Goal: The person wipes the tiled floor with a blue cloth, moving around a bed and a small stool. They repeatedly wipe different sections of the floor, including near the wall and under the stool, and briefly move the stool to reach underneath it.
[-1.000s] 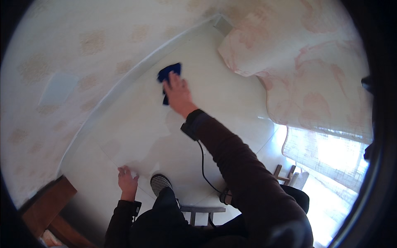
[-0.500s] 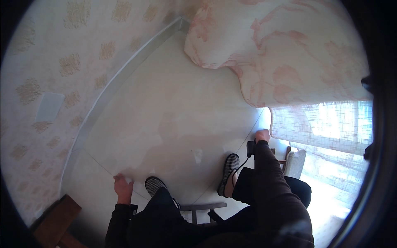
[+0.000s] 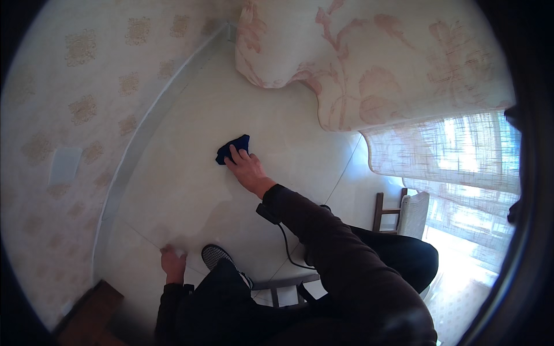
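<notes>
Out on the pale floor [image 3: 190,173], toward the far wall, the right hand [image 3: 247,168] is pressing a dark blue cloth [image 3: 233,149] flat under spread fingers, having come back from beside the knee half a second ago. That return suggests the wiping is carrying on over a nearer patch. The left hand [image 3: 172,261] is staying planted, palm down, near the shoe [image 3: 218,257].

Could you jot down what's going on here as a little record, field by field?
Setting: pale tiled floor beside a patterned wall, floral curtain above
Right hand: pressed flat on a dark blue cloth on the floor
Left hand: resting on the floor, holding nothing visible
Nearby: patterned shoe, black cable
</notes>
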A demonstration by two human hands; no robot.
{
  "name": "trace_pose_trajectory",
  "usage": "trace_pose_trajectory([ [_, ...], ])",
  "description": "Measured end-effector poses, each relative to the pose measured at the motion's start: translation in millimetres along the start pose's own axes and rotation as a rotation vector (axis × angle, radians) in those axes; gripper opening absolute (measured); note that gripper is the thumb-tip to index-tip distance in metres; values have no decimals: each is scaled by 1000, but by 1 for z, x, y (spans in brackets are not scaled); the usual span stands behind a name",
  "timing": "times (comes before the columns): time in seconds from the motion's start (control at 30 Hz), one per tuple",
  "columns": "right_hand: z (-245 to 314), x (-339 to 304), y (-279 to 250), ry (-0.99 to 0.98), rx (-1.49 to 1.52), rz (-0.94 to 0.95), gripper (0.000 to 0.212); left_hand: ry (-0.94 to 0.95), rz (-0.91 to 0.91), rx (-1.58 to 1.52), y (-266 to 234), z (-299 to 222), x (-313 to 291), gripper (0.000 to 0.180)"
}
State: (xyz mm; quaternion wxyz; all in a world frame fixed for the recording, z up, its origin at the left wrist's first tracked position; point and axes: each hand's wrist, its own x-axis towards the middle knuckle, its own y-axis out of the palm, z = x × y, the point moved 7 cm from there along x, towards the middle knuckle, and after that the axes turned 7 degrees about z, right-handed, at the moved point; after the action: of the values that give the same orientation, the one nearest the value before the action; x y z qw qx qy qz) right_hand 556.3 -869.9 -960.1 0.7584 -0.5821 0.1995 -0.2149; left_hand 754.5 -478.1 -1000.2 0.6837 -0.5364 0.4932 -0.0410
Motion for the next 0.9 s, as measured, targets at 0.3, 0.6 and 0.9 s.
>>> trace_pose_trajectory([
  [0.3, -235, -179, -33, 894, -415, -113, 32, -53, 70, -100, -4, 0, -3, 79],
  [0.6, -148, -66, -55, 442, -16, -138, 40, -86, 28, -159, -6, -6, -10, 82],
  [0.9, 117, 50, 14, -890, -47, 148, 26, -112, -16, -108, -11, -11, -18, 86],
])
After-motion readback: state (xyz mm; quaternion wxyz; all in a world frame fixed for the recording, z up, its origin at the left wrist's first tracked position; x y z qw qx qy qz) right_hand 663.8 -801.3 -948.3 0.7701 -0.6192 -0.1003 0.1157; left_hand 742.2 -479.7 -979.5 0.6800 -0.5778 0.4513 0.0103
